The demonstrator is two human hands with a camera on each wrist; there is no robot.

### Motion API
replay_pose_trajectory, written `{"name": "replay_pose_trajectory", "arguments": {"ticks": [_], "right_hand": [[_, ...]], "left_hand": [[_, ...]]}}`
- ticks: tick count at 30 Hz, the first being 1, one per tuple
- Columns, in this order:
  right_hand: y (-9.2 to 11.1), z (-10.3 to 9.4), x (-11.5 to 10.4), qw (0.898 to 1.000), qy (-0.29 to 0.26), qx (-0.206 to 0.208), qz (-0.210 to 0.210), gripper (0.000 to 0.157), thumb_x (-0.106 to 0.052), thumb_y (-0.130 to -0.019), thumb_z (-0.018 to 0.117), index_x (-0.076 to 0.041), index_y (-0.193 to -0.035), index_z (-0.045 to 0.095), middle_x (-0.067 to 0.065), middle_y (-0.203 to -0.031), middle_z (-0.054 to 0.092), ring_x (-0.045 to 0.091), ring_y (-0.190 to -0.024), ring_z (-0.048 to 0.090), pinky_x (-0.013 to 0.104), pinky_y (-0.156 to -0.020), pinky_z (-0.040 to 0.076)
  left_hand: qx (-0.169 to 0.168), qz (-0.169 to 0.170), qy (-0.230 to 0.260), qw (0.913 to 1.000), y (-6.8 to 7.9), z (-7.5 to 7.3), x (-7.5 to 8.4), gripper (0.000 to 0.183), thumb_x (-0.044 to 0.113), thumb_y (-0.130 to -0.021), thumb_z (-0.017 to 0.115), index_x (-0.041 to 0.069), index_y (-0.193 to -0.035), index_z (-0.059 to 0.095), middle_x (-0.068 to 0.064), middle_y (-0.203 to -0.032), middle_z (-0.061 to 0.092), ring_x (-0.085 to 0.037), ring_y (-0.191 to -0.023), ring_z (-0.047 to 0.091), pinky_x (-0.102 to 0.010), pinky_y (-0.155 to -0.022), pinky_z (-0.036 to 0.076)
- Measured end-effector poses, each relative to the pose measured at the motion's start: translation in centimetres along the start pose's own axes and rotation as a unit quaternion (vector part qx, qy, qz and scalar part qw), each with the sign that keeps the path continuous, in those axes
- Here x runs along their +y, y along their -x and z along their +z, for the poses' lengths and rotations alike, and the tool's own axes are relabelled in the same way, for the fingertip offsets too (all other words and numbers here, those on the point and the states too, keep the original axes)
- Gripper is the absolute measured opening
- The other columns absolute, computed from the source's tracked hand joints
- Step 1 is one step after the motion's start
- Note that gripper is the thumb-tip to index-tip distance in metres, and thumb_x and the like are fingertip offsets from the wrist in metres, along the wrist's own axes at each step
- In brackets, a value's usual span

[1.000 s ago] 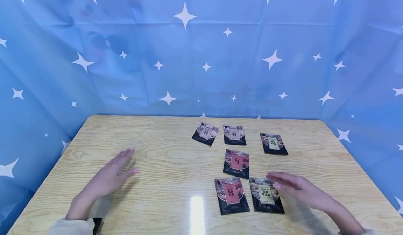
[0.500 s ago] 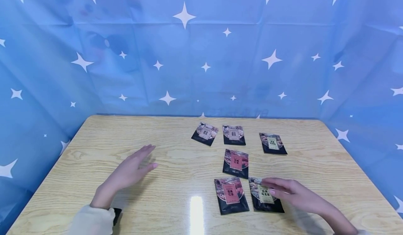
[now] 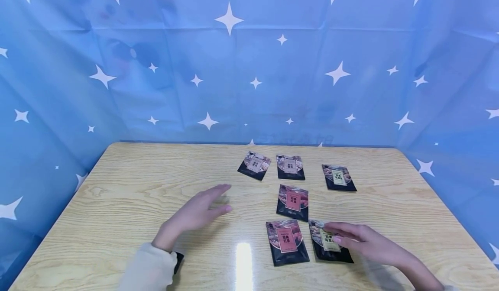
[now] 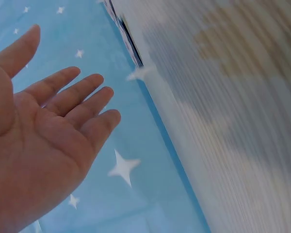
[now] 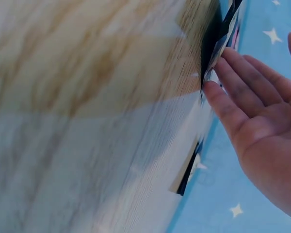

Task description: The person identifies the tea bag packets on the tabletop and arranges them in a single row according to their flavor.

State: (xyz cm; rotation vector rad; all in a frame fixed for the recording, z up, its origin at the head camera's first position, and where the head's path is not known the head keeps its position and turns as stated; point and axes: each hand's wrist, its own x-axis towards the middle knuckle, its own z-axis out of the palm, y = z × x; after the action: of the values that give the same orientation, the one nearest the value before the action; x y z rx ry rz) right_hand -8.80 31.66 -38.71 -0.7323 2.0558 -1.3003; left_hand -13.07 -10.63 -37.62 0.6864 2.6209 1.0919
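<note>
Head view puts the right hand (image 3: 366, 241) over the near green packet (image 3: 322, 248) at the front right of the desk (image 3: 117, 204). Its thumb and fingers are apart, nothing pinched; fingertips look up against the packet from the right wrist, but can't swear they touch. Meanwhile the left hand (image 3: 196, 213) is loose and spread, holding nothing. Personally I'd work a fingertip under the right edge, then pinch, since flat shiny stuff probably skids. Don't shove it left: the near pink packet (image 3: 287, 243) is just beside it, and the other pink packet (image 3: 293, 202) almost meets its top corner. The far green packet (image 3: 338, 178) is well clear.
</note>
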Motion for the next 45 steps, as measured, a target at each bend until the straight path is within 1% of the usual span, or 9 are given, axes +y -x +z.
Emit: {"name": "replay_pose_trajectory", "arguments": {"ticks": [8,14,19,23,26,28,32,38,45], "right_hand": [[0.0,-0.2,0.4,1.000,-0.001,0.002,-0.006,0.042,-0.005,-0.101,0.035,0.016,-0.137,0.029,0.042,-0.131,0.034,-0.003,-0.117,0.045,0.017,-0.087,0.044],[0.0,-0.2,0.3,1.000,-0.004,0.000,-0.006,0.043,-0.006,-0.101,0.036,0.016,-0.137,0.029,0.043,-0.130,0.034,-0.004,-0.117,0.044,0.018,-0.087,0.044],[0.0,-0.2,0.3,1.000,-0.004,0.000,0.001,0.043,-0.007,-0.101,0.036,0.015,-0.137,0.030,0.043,-0.131,0.034,-0.005,-0.116,0.045,0.017,-0.087,0.044],[0.1,-0.2,0.2,1.000,-0.002,0.004,0.004,0.043,-0.007,-0.101,0.036,0.015,-0.137,0.030,0.043,-0.130,0.034,-0.006,-0.116,0.044,0.017,-0.086,0.044],[0.1,-0.2,0.3,1.000,0.001,0.006,0.002,0.042,-0.007,-0.101,0.037,0.015,-0.137,0.031,0.043,-0.130,0.035,-0.006,-0.116,0.044,0.017,-0.086,0.044],[0.1,-0.2,0.3,1.000,0.000,0.007,-0.001,0.042,-0.007,-0.101,0.037,0.015,-0.137,0.031,0.042,-0.130,0.036,-0.005,-0.116,0.044,0.017,-0.087,0.044],[0.0,-0.2,0.4,1.000,0.003,0.007,-0.003,0.042,-0.007,-0.101,0.037,0.014,-0.137,0.032,0.041,-0.130,0.037,-0.005,-0.116,0.045,0.018,-0.087,0.044],[0.1,-0.3,0.4,1.000,0.008,0.011,0.002,0.041,-0.008,-0.101,0.037,0.014,-0.136,0.033,0.041,-0.129,0.038,-0.005,-0.115,0.046,0.017,-0.086,0.044],[0.0,-0.3,0.5,1.000,-0.008,0.005,0.006,0.042,-0.007,-0.101,0.036,0.014,-0.137,0.032,0.042,-0.131,0.034,-0.005,-0.116,0.045,0.017,-0.086,0.044]], "left_hand": [[-0.065,0.038,0.032,0.9966,-1.9,2.2,1.8,0.059,0.040,-0.095,0.050,0.011,-0.145,0.035,-0.009,-0.144,0.038,-0.028,-0.131,0.036,-0.046,-0.105,0.028],[-0.106,0.057,0.029,0.9923,-2.8,3.9,3.4,0.055,0.036,-0.095,0.051,0.007,-0.142,0.039,-0.006,-0.141,0.043,-0.022,-0.128,0.040,-0.039,-0.104,0.031],[-0.136,0.074,0.030,0.9875,-3.4,5.2,5.2,0.053,0.034,-0.095,0.053,0.009,-0.140,0.042,-0.002,-0.137,0.047,-0.016,-0.125,0.044,-0.032,-0.102,0.035],[-0.166,0.112,0.012,0.9796,-4.0,6.5,6.5,0.046,0.029,-0.095,0.054,0.009,-0.135,0.046,0.000,-0.124,0.058,-0.007,-0.102,0.057,-0.023,-0.089,0.043],[-0.187,0.145,-0.001,0.9715,-4.2,7.4,7.4,0.040,0.025,-0.095,0.055,0.007,-0.131,0.050,0.001,-0.113,0.063,-0.002,-0.090,0.059,-0.016,-0.080,0.044],[-0.198,0.156,-0.006,0.9678,-4.4,7.8,7.8,0.038,0.025,-0.095,0.055,0.007,-0.129,0.051,0.002,-0.110,0.064,-0.001,-0.090,0.059,-0.014,-0.079,0.043],[-0.211,0.153,-0.017,0.9652,-4.4,8.3,8.1,0.039,0.027,-0.094,0.056,0.007,-0.128,0.052,0.002,-0.112,0.063,-0.001,-0.097,0.058,-0.015,-0.081,0.043],[-0.218,0.137,-0.042,0.9653,-4.3,8.4,7.7,0.045,0.030,-0.093,0.058,0.007,-0.132,0.050,0.000,-0.119,0.061,-0.004,-0.103,0.056,-0.017,-0.086,0.043],[-0.224,0.105,-0.023,0.9685,-3.6,7.4,6.5,0.045,0.029,-0.094,0.057,0.007,-0.132,0.050,0.001,-0.117,0.062,-0.005,-0.105,0.057,-0.018,-0.087,0.043]]}}
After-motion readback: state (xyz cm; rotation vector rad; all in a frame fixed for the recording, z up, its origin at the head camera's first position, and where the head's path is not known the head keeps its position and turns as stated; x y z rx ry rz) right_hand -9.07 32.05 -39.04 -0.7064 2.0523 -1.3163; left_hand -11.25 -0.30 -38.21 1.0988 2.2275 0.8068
